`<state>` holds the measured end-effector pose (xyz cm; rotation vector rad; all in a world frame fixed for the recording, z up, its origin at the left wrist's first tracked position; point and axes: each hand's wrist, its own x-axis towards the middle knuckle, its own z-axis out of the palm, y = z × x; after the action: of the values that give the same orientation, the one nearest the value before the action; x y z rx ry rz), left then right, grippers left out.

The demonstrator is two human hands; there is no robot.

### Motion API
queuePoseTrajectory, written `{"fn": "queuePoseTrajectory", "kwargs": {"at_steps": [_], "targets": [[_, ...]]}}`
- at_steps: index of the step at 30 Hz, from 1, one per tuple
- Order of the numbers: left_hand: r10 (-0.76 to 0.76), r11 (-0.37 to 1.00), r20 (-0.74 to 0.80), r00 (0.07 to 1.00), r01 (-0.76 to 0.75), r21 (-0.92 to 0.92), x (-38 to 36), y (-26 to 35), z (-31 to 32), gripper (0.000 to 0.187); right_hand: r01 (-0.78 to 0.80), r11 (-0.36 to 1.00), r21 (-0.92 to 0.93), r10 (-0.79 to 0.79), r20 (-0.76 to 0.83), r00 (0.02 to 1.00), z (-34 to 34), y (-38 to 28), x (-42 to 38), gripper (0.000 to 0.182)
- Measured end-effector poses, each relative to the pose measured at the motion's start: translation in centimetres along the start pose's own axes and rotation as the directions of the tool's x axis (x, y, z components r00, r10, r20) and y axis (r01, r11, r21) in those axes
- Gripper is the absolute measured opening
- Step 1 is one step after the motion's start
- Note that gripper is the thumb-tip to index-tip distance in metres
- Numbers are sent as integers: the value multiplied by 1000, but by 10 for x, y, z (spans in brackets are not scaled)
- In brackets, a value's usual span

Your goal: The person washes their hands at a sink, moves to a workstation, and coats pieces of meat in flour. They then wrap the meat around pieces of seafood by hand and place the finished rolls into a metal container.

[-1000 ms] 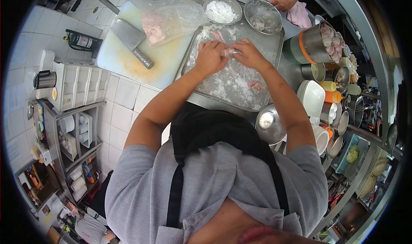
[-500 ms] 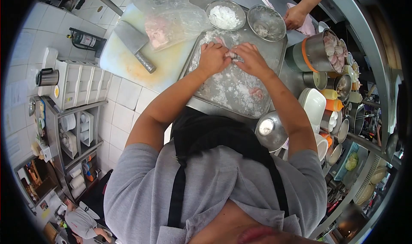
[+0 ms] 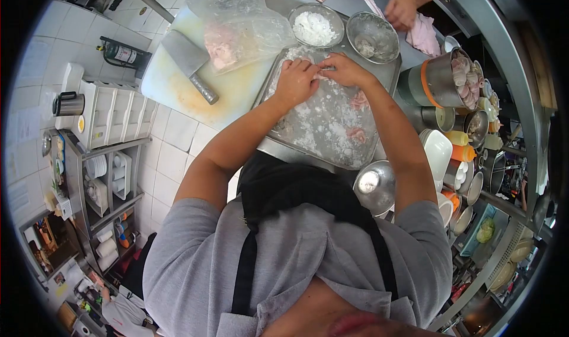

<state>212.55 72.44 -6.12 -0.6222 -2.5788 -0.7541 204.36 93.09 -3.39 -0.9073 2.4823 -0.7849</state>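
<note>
My left hand is over the far half of a floured metal tray, fingers curled. My right hand meets it, its fingertips pinched together. A small pale-pink strip of raw meat shows between my fingertips; the rest of it is covered. Near my right wrist lies a raw meat piece. Closer to me, a second piece rests on the flour. A bowl of white flour and a nearly used-up flour bowl stand at the tray's far edge.
On the left, a cleaver and a plastic bag of meat lie on a white cutting board. Another person's hand handles pink meat across the counter. A metal pot of meat and a steel bowl stand right.
A second meat piece now shows on the tray by my right wrist. My hands remain together over the tray's far half. The other person's hand has lifted off the pink meat.
</note>
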Motion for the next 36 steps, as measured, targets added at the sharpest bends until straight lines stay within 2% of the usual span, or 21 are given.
{"fn": "queuePoseTrajectory", "kwargs": {"at_steps": [4,6,10,12,14,16,18,19,21,22,24,25,26,27,29,30,31,32,33,35,36], "targets": [[-132,991,129,983,134,-5,12,-7,-5,34,73,995,69,-63,-141,988,-1,-15,-15,41],[-187,981,178,966,191,-9,17,-11,-8,34,163,981,-100,-182,-231,956,-4,-29,-24,43],[-275,960,261,925,278,25,23,-24,-7,41,212,967,-139,-241,-246,939,7,-21,-17,42],[-287,955,290,913,296,14,23,-23,-11,46,146,983,-111,-166,-206,964,6,-17,-9,41],[-202,977,159,966,210,-36,20,-11,-26,50,148,986,-75,-160,-207,965,7,-7,3,39],[-165,985,162,973,171,-21,21,-11,-21,50,150,988,-39,-155,-206,966,1,-7,14,38],[-133,991,163,978,136,-8,20,-16,-14,51,35,990,140,-32,-25,999,-7,-9,23,36],[-101,995,149,984,103,-3,23,-24,-8,46,38,990,137,-35,-24,999,-7,-10,25,36],[-65,998,129,990,65,2,28,-29,-7,41,-147,949,279,126,91,988,-10,-12,27,37],[-92,994,190,978,101,-41,30,-28,-13,38,-146,950,276,127,87,988,-11,-12,24,37],[-109,988,251,962,132,-78,33,-25,-24,35,-149,883,446,148,36,988,-11,-16,9,43],[-259,823,427,866,430,-371,34,-23,-28,31,-147,882,447,149,29,988,-11,-22,-2,43],[-306,493,626,717,682,-540,33,-20,-32,27,-103,840,533,135,-22,991,-12,-28,-16,46],[-300,499,628,718,679,-538,30,-14,-37,27,-55,789,612,127,-75,989,-12,-36,-30,49],[-216,0,695,686,712,-703,19,3,-47,23,-5,823,568,135,-186,973,-7,-59,-57,51],[-203,9,698,687,714,-700,13,13,-49,23,36,856,516,133,-286,949,-3,-69,-68,52],[-200,-76,696,690,697,-713,8,24,-51,25,35,856,516,142,-300,943,0,-75,-77,52],[-196,-161,695,692,676,-719,3,34,-52,28,73,906,418,104,-385,917,4,-80,-85,52],[-182,-153,698,692,682,-716,-1,44,-56,28,100,945,313,59,-462,885,8,-86,-94,52],[-135,-390,680,721,592,-705,-4,61,-68,35,74,965,251,64,-501,863,1,-111,-113,49],[-124,-418,687,716,590,-691,-6,67,-71,41,76,979,190,36,-525,850,1,-118,-122,47]]}}
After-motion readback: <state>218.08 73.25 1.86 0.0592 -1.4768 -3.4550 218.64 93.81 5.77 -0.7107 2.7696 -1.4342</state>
